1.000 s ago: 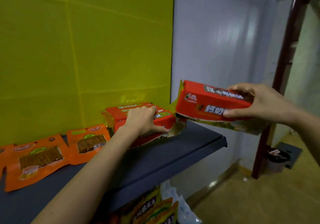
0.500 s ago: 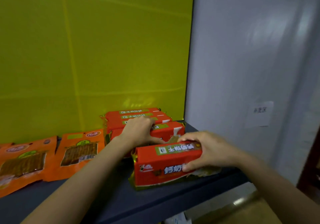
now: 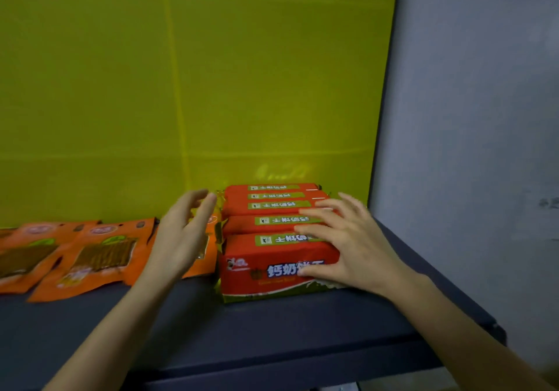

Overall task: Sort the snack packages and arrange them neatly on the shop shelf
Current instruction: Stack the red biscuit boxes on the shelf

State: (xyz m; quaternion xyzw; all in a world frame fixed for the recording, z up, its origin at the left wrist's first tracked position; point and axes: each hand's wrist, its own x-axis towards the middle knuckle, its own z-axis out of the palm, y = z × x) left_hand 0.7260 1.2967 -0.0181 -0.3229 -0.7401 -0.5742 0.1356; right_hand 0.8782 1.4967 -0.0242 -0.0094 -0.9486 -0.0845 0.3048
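Yellow panel [image 3: 242, 88] backs the dark shelf [image 3: 272, 330], where I record my right hand [image 3: 354, 245] pressing outstretched fingers [image 3: 317, 230] flat on the red packs [image 3: 257, 269], left hand [image 3: 181, 236] released above orange pouches [image 3: 99, 254].

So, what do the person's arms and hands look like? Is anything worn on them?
The left hand and the right hand are bare: no gloves, rings or watch show. The left forearm and right forearm are bare too; no sleeve reaches into view.
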